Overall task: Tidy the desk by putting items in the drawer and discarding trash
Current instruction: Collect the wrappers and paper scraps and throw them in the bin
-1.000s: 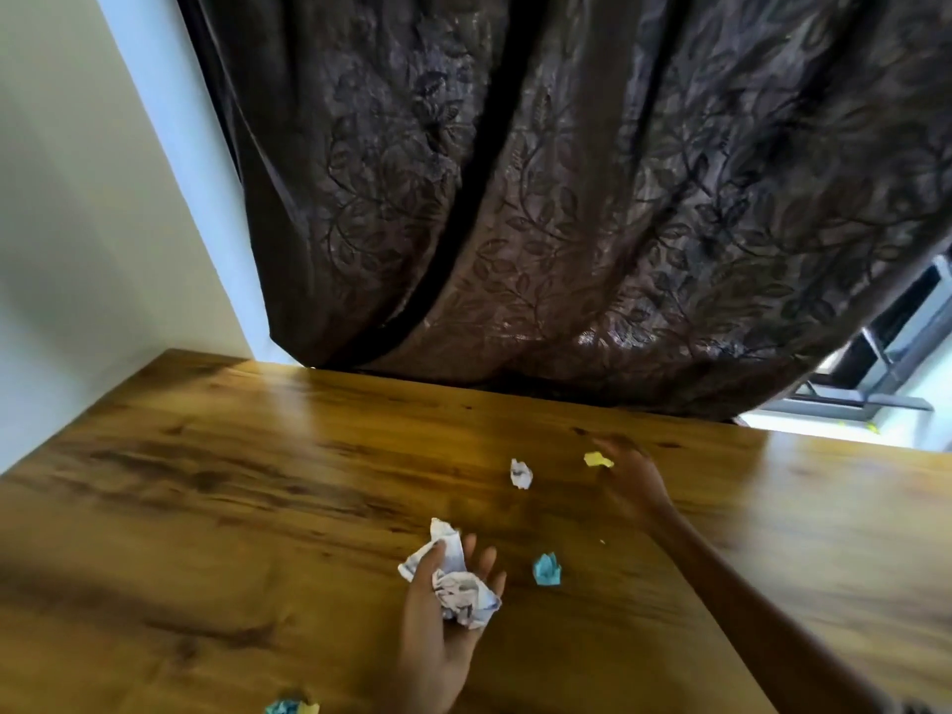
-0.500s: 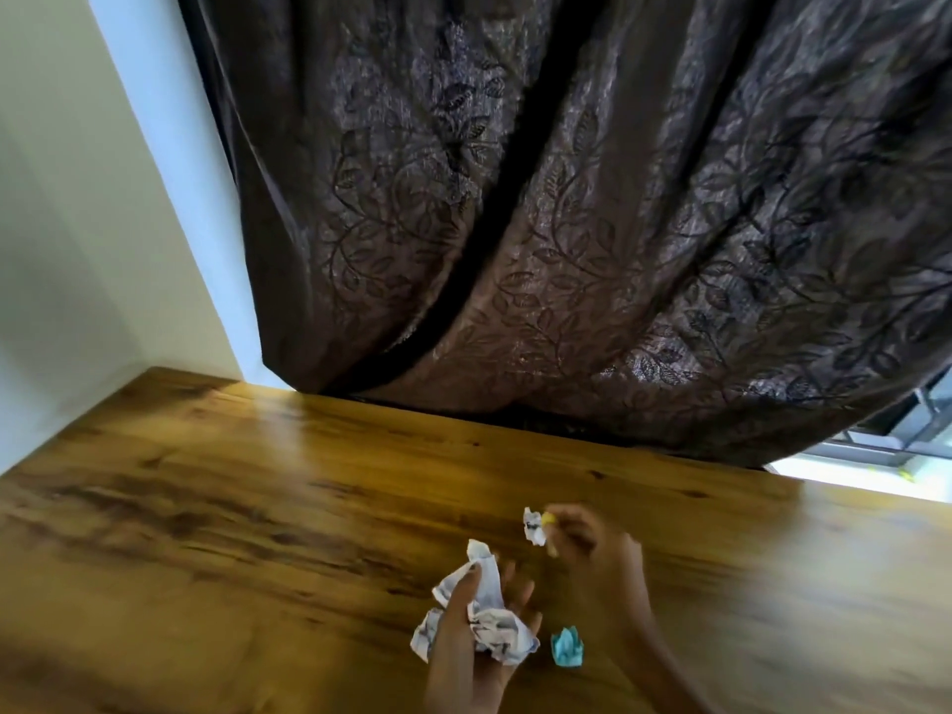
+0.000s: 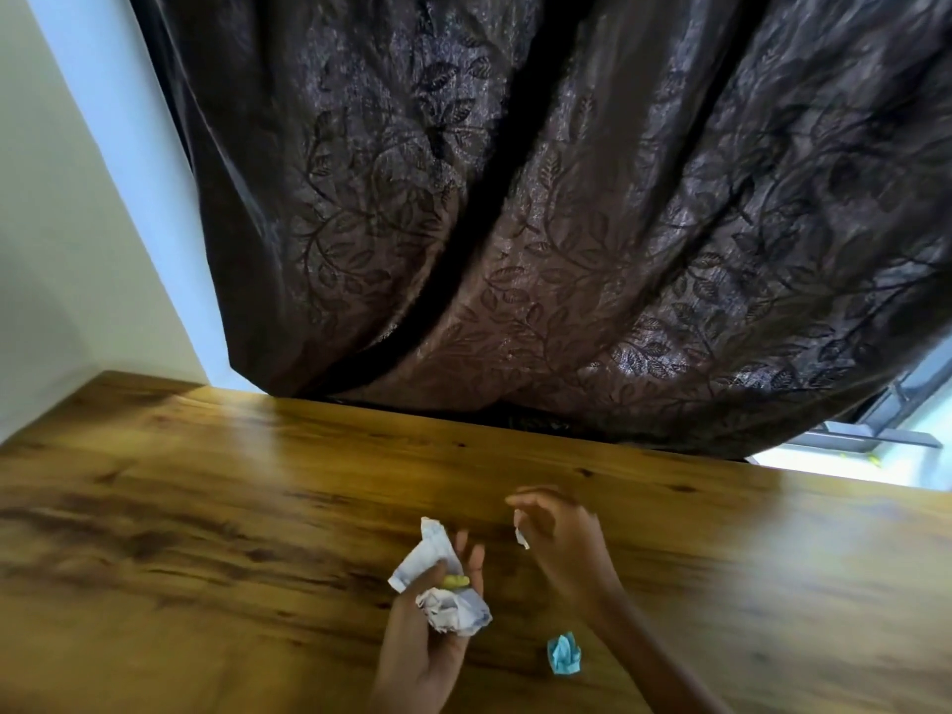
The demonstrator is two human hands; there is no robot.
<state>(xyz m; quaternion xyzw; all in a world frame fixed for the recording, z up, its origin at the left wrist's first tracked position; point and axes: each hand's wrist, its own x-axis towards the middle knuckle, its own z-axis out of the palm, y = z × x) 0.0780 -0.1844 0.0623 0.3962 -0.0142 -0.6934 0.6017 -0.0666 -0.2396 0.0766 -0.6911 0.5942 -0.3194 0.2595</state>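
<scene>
My left hand lies palm up over the wooden desk and holds crumpled white paper with a small yellow scrap on top. Just to its right, my right hand hovers with curled fingers around a small white paper scrap. A crumpled blue paper ball lies on the desk below my right forearm, touched by neither hand.
A dark leaf-patterned curtain hangs behind the desk's far edge. A white wall stands at the left. A window frame shows at the far right.
My right hand picked up the yellow scrap, then the small white scrap, and drew back toward my left hand. The yellow scrap now lies in my left hand.
</scene>
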